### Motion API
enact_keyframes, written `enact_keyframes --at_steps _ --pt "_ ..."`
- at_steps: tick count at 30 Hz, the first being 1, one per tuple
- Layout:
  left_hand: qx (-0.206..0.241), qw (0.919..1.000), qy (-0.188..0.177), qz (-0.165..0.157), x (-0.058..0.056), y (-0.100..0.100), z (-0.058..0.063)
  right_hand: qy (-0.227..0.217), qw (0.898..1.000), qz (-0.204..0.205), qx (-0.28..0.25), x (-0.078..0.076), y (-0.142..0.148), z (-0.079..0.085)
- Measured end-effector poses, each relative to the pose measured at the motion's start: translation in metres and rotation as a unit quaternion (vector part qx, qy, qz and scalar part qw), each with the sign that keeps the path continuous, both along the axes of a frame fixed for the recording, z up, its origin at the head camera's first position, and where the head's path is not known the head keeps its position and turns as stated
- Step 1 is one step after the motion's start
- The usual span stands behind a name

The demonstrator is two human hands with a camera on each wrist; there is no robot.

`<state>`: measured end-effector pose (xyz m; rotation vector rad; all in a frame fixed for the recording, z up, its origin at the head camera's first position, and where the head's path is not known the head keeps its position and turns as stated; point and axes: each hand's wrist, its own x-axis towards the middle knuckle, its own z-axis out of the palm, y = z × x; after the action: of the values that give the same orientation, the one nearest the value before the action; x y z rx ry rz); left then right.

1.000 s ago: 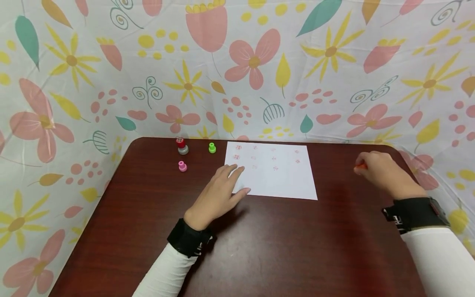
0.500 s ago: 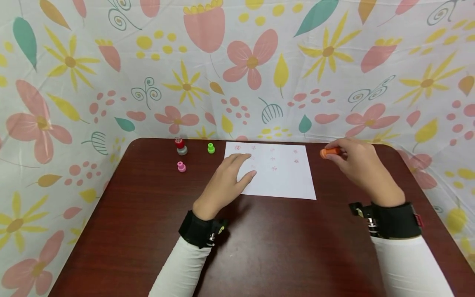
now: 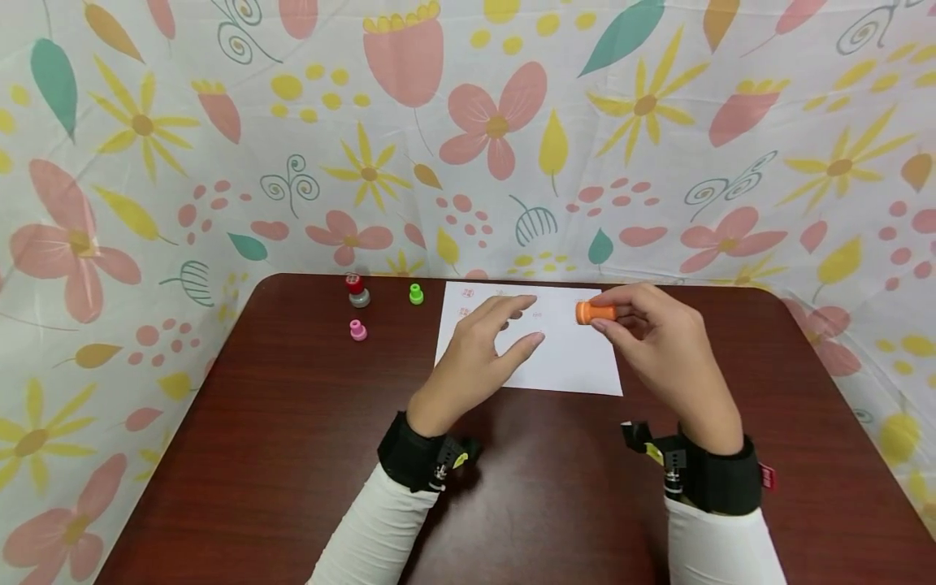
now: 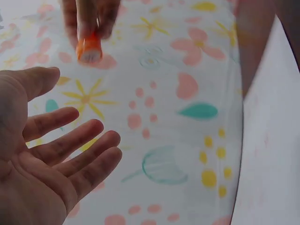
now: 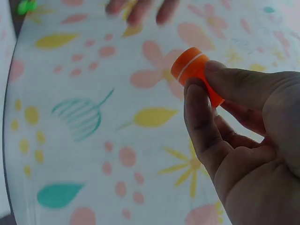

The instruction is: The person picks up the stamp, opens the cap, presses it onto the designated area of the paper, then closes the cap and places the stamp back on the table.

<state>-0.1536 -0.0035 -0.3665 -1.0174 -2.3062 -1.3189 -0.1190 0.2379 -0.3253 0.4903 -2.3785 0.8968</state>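
In the head view my right hand (image 3: 669, 353) pinches an orange stamp (image 3: 594, 313) between thumb and fingers, held sideways over the right part of a white sheet of paper (image 3: 570, 370). The stamp (image 4: 89, 51) turns its pale end face toward the left wrist camera. A white line rings the orange stamp (image 5: 191, 66) in the right wrist view. My left hand (image 3: 478, 357) spreads over the left and middle of the paper, thumb apart from the fingers, holding nothing. Small red prints (image 3: 468, 293) mark the sheet; the left hand hides several.
On the dark wooden table (image 3: 292, 455), left of the paper, stand a red and grey stamp (image 3: 357, 291), a green stamp (image 3: 416, 294) and a pink stamp (image 3: 357, 330). A flower-patterned curtain (image 3: 497, 162) hangs behind the table and at its sides.
My right hand has come left from the table's right side, bringing the orange stamp over the paper. The left hand has shifted right across the sheet.
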Motion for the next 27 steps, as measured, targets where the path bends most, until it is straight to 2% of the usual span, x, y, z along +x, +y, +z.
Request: enact_keyframes --at_steps 3,5,9,13,16,18,20,27 --pt "0.048 0.9976 -0.043 -0.025 0.003 0.006 0.006 -0.004 0.999 0.020 -0.026 0.002 -0.011 0.001" --pt "0.084 0.9925 -0.074 -0.050 0.005 0.011 0.007 -0.005 0.999 0.030 -0.037 0.002 -0.017 0.002" --pt "0.148 0.9780 -0.120 -0.085 0.007 0.017 0.006 -0.008 0.998 0.051 -0.048 0.002 -0.025 0.001" --pt "0.199 0.9627 -0.156 -0.097 0.009 0.019 0.004 -0.011 0.996 0.066 -0.058 0.002 -0.029 0.000" --pt "0.238 0.9483 -0.182 -0.105 0.008 0.020 0.003 -0.009 0.995 0.076 -0.060 0.002 -0.030 -0.001" --pt "0.260 0.9406 -0.189 -0.108 0.008 0.020 0.003 -0.010 0.995 0.082 -0.060 0.003 -0.031 -0.001" --pt "0.274 0.9367 -0.189 -0.107 0.007 0.020 0.002 -0.011 0.994 0.088 -0.061 0.003 -0.032 -0.001" --pt "0.291 0.9351 -0.170 -0.110 0.003 0.016 0.001 0.009 0.993 0.101 -0.060 0.003 -0.035 -0.002"
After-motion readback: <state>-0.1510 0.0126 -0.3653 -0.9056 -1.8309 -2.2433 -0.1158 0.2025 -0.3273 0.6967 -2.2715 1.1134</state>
